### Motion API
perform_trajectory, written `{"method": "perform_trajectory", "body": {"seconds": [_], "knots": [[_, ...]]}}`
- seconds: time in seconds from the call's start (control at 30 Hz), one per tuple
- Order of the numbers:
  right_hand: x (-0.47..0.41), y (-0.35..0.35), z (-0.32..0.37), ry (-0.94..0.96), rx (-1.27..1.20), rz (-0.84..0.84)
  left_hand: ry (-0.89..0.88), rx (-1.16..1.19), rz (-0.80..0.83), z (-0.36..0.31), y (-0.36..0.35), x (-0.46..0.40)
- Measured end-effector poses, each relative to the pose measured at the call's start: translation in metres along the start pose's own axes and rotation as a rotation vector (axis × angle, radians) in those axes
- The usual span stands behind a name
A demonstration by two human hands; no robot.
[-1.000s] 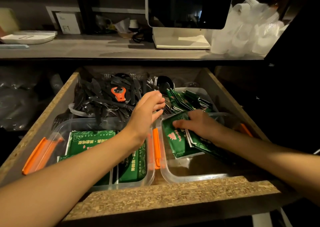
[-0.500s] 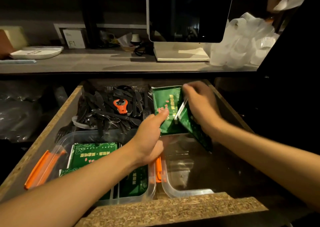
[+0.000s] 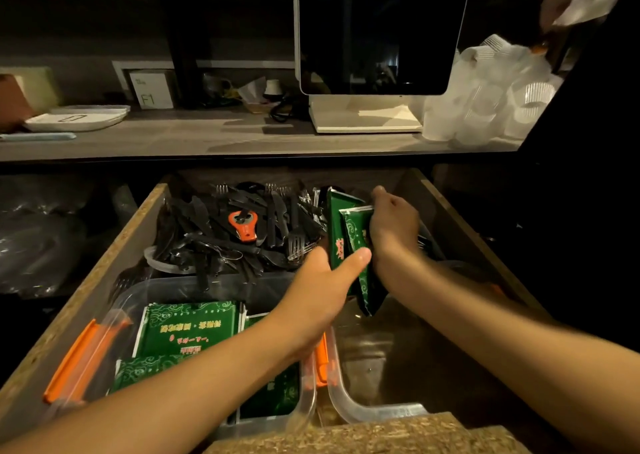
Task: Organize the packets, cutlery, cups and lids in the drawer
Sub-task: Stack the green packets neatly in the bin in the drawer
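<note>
Here, an open wooden drawer seen from above: at left, a clear container with orange clips holding flat green packets, behind it a heap of black plastic cutlery around an orange opener. At centre, left hand, thumb extended, gripping an upright bundle of green packets; right hand curled around its other side. At right, an empty clear container below.

In the drawer, cutlery lies behind two tubs: left (holding packets), right.
</note>
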State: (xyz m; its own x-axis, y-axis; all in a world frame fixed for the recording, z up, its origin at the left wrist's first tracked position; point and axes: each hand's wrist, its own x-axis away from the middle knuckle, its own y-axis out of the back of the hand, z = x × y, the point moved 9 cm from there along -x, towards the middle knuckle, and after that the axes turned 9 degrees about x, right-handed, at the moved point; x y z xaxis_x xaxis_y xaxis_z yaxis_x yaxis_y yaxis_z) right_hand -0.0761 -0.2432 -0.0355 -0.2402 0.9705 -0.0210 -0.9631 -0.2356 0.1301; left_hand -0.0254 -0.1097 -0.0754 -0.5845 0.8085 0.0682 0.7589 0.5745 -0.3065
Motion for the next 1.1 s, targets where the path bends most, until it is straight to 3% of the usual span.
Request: {"method": "perform_trajectory", "body": {"seconds": [0.2,0.37,0.43,0.57,0.7,0.87,1.0,1.1], "knots": [[0.013,-0.028,-0.008,-0.121,-0.140,0.336,-0.012,0.197,-0.102,-0.008,0.016,-0.005],[0.019,-0.030,0.028,0.362,0.202,0.595,-0.093,0.330,-0.212,-0.028,0.039,-0.011],[0.017,-0.027,0.036,0.451,0.243,0.585,-0.107,0.333,-0.232,-0.031,0.046,-0.012],[-0.004,-0.013,0.032,0.271,0.061,0.475,-0.044,0.361,-0.172,-0.033,0.044,-0.011],[0.010,-0.022,0.026,0.242,0.085,0.594,0.095,0.331,0.056,-0.026,0.016,-0.003],[0.017,-0.027,0.030,0.290,0.168,0.769,0.176,0.295,0.069,-0.015,0.018,-0.007],[-0.026,0.001,0.029,0.118,-0.117,0.604,0.157,0.385,0.041,-0.022,0.019,-0.011],[-0.077,0.041,0.011,0.131,0.044,0.303,0.029,0.447,-0.052,-0.040,0.037,-0.018]]}}
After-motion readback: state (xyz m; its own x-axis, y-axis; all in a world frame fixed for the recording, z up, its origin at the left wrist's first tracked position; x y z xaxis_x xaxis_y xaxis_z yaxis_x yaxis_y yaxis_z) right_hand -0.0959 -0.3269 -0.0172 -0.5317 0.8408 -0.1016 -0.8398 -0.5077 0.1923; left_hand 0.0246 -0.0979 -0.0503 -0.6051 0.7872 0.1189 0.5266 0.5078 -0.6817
